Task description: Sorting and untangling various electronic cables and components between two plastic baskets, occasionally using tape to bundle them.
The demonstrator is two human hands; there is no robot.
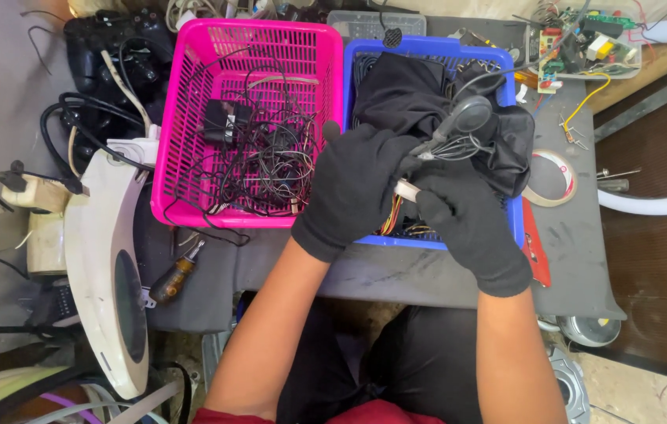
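Over the blue basket, both gloved hands, left hand and right hand, close their grip on a wired headset; separating its wires appears the step in hand, likely calling for a steady pull.

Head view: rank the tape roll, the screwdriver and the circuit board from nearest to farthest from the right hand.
From the right hand:
1. Tape roll, just to its right on the grey table.
2. Circuit board, top right, in a clear tray.
3. Screwdriver, far left, below the pink basket.
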